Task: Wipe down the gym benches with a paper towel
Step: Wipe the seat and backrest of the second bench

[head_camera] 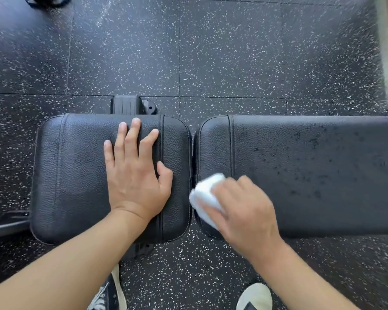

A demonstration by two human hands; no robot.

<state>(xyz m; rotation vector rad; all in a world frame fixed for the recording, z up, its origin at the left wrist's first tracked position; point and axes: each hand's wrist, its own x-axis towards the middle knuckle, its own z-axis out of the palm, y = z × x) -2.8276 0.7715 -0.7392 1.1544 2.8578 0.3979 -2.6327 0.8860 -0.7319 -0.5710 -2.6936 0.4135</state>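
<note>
White paper towel (205, 195), right hand (244, 209), pebbled bench pad (311, 171)

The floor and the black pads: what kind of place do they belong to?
Most likely a gym. The speckled rubber floor tiles are typical of one, and the two black padded cushions, a short seat pad and a long back pad, form a weight bench.

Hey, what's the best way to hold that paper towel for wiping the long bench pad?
Probably from above, as the right hand does now: fingers curled over the folded paper towel, gripping its near half. The wad lies flat on the long pad, so a top hold presses it down and leaves its front edge free.
</note>
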